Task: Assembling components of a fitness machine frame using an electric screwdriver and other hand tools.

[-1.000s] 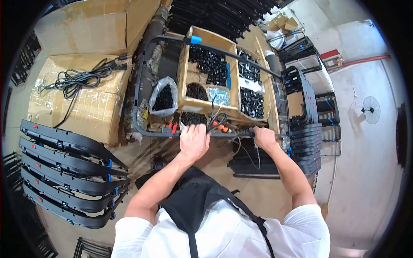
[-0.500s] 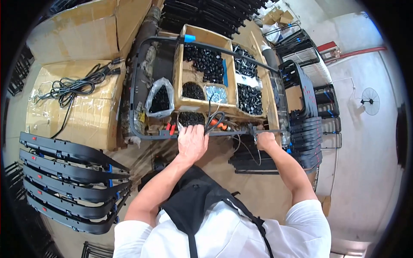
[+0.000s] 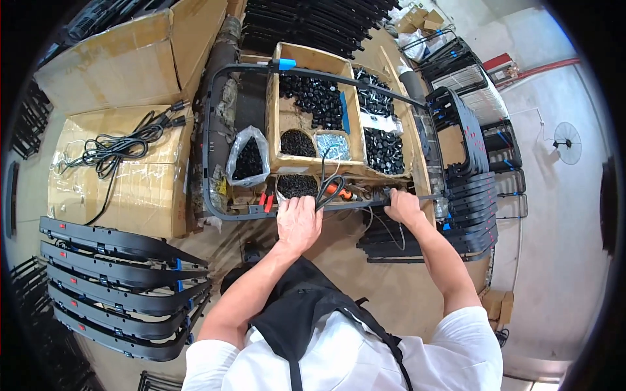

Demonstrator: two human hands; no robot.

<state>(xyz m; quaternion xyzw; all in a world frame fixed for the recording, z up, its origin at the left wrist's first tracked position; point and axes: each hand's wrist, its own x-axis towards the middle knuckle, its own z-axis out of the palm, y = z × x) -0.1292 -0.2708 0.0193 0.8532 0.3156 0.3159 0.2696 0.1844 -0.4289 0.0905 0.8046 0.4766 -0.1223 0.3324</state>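
A black rectangular tube frame (image 3: 210, 130) lies across the work table, surrounding a wooden parts box. My left hand (image 3: 300, 225) is closed over the frame's near rail, fingers curled over its far side. Beside its thumb a looped black cable (image 3: 331, 188) rises from the rail. Farther right, my right hand (image 3: 403, 207) is closed at the same rail, around something dark that its fingers mostly hide. A thin pale cable (image 3: 399, 236) hangs below it. Between the hands lies an orange-and-black tool (image 3: 343, 193). Red-handled pliers (image 3: 267, 199) rest left of my left hand.
The wooden box (image 3: 352, 62) holds black caps, screws and silvery hardware. A bag of black parts (image 3: 248, 156) and a tub of black screws (image 3: 297, 185) stand near it. Left are a carton (image 3: 150, 189) with coiled cords and stacked black panels (image 3: 117, 274); more frames (image 3: 469, 215) stand right.
The whole view has shifted slightly right and down. My left hand keeps its place on the rail. My right hand has moved slightly up against the rail, its fingers still curled.
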